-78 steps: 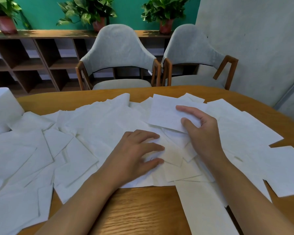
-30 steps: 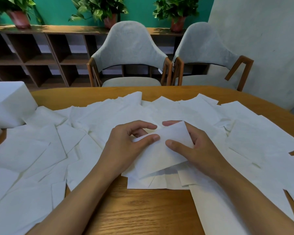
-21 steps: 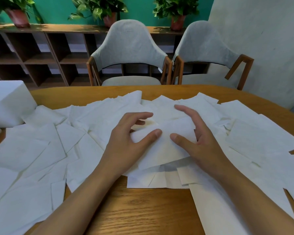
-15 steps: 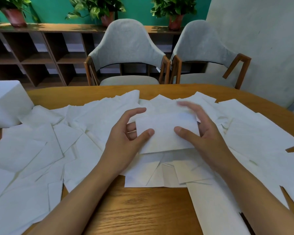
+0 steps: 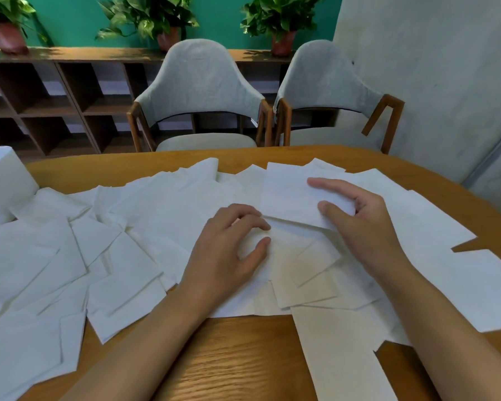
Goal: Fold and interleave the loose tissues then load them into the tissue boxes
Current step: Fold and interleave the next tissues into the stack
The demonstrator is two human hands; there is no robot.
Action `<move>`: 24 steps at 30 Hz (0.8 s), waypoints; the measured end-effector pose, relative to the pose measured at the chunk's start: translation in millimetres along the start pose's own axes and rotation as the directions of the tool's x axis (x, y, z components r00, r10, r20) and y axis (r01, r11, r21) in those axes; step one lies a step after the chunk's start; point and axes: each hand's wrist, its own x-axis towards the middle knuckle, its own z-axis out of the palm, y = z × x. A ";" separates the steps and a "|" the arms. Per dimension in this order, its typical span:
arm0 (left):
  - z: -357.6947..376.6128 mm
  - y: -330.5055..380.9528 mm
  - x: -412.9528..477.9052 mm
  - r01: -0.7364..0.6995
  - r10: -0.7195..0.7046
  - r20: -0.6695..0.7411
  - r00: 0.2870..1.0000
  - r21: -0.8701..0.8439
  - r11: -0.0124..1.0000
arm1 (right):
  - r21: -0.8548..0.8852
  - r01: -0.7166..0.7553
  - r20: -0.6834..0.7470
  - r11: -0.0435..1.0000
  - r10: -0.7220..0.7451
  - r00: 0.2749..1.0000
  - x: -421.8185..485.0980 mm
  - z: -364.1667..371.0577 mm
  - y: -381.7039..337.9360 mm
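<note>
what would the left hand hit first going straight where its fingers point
Likely the left hand meets the near edge of the white rectangular tissue sheet pinched by the right hand; depth unclear.

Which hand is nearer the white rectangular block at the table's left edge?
Left. The left hand rests on the loose white tissues, well to the right of the white rectangular block. The right hand is even further right, holding a white tissue sheet.

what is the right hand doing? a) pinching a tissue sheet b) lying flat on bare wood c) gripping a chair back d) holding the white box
a: the right hand has its thumb on a tissue sheet whose edge curls up between thumb and fingers.
</note>
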 end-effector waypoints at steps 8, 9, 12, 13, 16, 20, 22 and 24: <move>22.8 6.2 14.4 0.191 -0.196 0.031 0.980 0.118 0.974 | 0.077 -0.057 -0.078 0.995 0.063 0.995 4.1 -4.0 16.9; 23.8 5.0 15.5 0.198 -0.204 0.036 0.978 0.131 0.971 | 0.087 -0.055 -0.098 0.995 0.063 0.993 4.8 -5.7 16.9; 27.3 3.5 15.8 0.203 -0.211 0.035 0.977 0.160 0.966 | 0.093 -0.066 -0.163 0.994 0.080 0.983 6.7 -9.4 18.3; 27.8 2.8 16.1 0.195 -0.199 0.009 0.980 0.155 0.968 | 0.093 -0.071 -0.177 0.993 0.086 0.980 7.1 -9.6 18.7; 27.8 -1.8 16.7 0.177 -0.170 -0.071 0.983 0.108 0.978 | 0.104 -0.083 -0.191 0.991 0.101 0.976 8.0 -7.8 19.7; 27.4 0.8 18.0 0.225 -0.220 -0.059 0.974 0.097 0.969 | 0.110 -0.082 -0.195 0.991 0.103 0.975 7.5 -7.7 21.4; 28.8 0.5 19.2 0.212 -0.207 -0.064 0.976 0.079 0.974 | 0.102 -0.086 -0.206 0.991 0.106 0.973 8.0 -8.2 21.4; 29.7 -2.2 21.6 0.181 -0.175 -0.078 0.981 0.082 0.980 | 0.106 -0.089 -0.213 0.990 0.110 0.971 8.0 -7.9 21.7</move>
